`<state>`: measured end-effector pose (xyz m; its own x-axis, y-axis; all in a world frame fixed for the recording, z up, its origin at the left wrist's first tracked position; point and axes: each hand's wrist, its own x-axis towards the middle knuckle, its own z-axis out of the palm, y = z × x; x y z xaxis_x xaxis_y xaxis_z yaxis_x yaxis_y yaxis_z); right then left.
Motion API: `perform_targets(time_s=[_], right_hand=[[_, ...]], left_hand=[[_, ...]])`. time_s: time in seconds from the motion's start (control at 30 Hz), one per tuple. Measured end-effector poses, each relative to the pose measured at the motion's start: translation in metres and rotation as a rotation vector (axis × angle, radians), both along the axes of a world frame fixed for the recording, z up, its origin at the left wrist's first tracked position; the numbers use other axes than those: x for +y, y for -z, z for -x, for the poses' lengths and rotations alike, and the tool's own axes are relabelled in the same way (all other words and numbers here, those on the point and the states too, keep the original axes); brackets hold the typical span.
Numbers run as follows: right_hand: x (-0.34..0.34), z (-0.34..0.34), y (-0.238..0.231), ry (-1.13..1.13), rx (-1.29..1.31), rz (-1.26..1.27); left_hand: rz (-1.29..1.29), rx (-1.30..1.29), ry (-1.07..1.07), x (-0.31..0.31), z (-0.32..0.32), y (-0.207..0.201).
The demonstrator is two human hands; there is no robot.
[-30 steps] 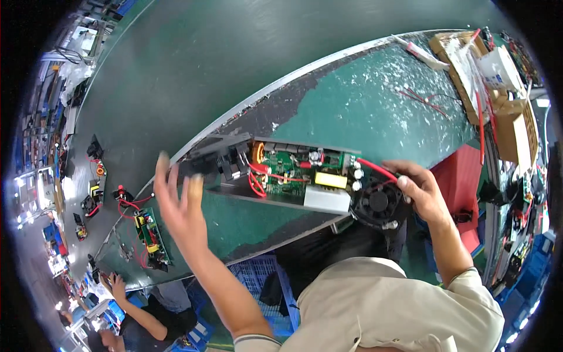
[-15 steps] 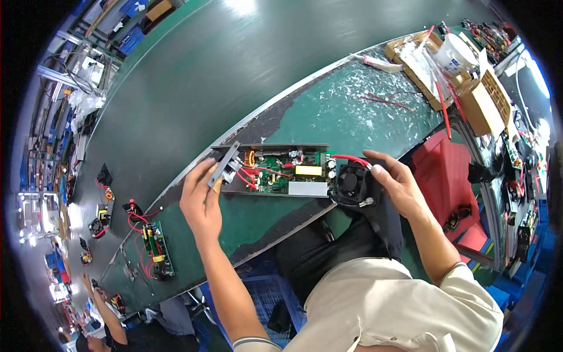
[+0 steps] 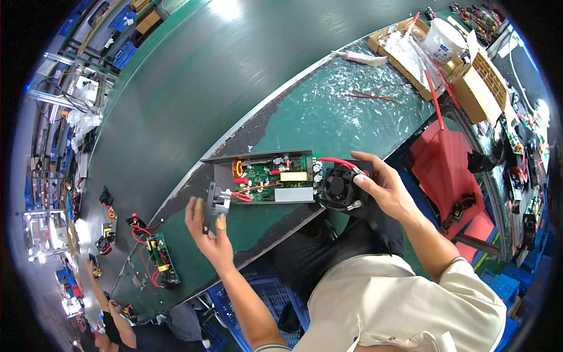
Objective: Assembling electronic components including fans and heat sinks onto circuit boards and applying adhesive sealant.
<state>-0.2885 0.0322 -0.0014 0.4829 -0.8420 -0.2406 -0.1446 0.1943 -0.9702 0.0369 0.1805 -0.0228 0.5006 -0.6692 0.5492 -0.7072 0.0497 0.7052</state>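
In front of me lies an open dark metal housing (image 3: 223, 173) with a green circuit board (image 3: 253, 172) inside. My left hand (image 3: 212, 243) grips a dark end plate (image 3: 210, 202) between thumb and fingers, just off the housing's left end. Short red wires (image 3: 253, 189) run from this plate to the board. At the right end, a black cooling fan (image 3: 342, 185) sits beside the board, with a thick red cable (image 3: 337, 161) above it. My right hand (image 3: 390, 190) is closed on the fan's right side, its thumb by the cable end.
Another circuit board (image 3: 161, 258) with red wires lies on the bench to the left. A tube (image 3: 365, 58), thin red wires (image 3: 375, 95), a cardboard tray (image 3: 413, 76) and a white bucket (image 3: 444, 41) are at the far right. A co-worker's arm (image 3: 98, 284) shows lower left.
My left hand has drawn the end plate down and turned it more upright. The housing and fan sit slightly lower and further left in the picture; the background has shifted too.
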Motion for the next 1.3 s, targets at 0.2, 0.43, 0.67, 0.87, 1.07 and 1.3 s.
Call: perform_targets(time_s=[0.2, 0.43, 0.67, 0.87, 1.07, 1.3], right_hand=[[0.001, 0.004, 0.008, -0.017, -0.021, -0.023], [0.002, 0.005, 0.012, -0.003, -0.064, -0.031], [-0.005, 0.006, -0.003, -0.066, 0.072, 0.074], [-0.004, 0.006, -0.004, -0.082, 0.16, 0.179], [0.007, 0.011, 0.002, -0.047, -0.005, 0.008], [0.038, 0.007, 0.012, -0.225, -0.211, -0.167]], left_hand=[[-0.149, 0.381, -0.024, 0.012, -0.017, 0.02], [-0.183, 0.5, 0.003, 0.003, -0.015, 0.025], [-0.134, 0.493, 0.012, -0.001, -0.009, 0.026], [-0.049, 0.474, -0.172, -0.012, 0.028, 0.017], [-0.032, 0.688, -0.107, -0.011, 0.123, 0.001], [-0.035, 0.571, 0.138, -0.042, 0.093, 0.012]])
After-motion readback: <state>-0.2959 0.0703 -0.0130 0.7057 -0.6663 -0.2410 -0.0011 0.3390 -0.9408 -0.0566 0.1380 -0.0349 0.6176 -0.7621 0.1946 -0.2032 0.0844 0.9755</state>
